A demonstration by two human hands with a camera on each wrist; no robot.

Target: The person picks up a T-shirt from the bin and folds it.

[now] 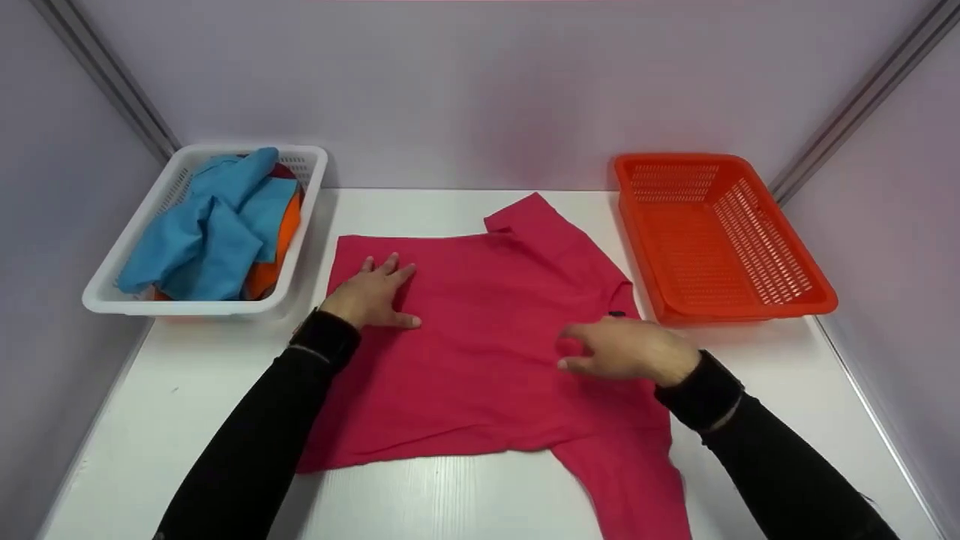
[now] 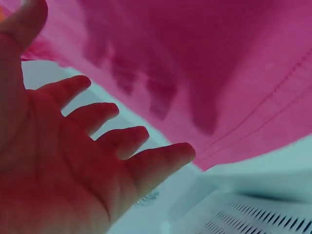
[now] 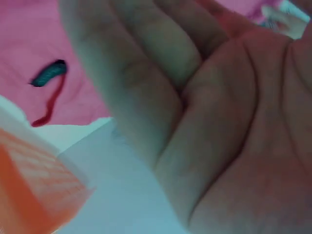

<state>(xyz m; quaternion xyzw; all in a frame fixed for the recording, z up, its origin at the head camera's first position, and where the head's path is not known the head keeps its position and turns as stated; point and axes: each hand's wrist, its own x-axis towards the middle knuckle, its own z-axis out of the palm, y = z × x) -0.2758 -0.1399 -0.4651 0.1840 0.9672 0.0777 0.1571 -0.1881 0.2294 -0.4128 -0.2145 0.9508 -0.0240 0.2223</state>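
Note:
A pinkish-red long-sleeved shirt point(image 1: 480, 337) lies spread on the white table, its hem to the left and its neck end to the right. One sleeve point(image 1: 551, 232) points to the back with its end bent over; the other point(image 1: 634, 480) runs toward the front edge. My left hand point(image 1: 371, 296) is over the hem end, fingers spread, and casts a finger shadow on the cloth in the left wrist view. Over the neck end hovers my right hand point(image 1: 626, 349), fingers loosely bent and holding nothing. Beside it a small dark label point(image 3: 48, 73) shows at the neckline.
At the back left stands a white basket point(image 1: 112, 306) heaped with blue cloth point(image 1: 217, 232) and some orange cloth point(image 1: 281, 232). An orange-red basket point(image 1: 697, 240) with nothing in it stands at the back right. Pale walls point(image 1: 480, 90) enclose the table at the back and sides.

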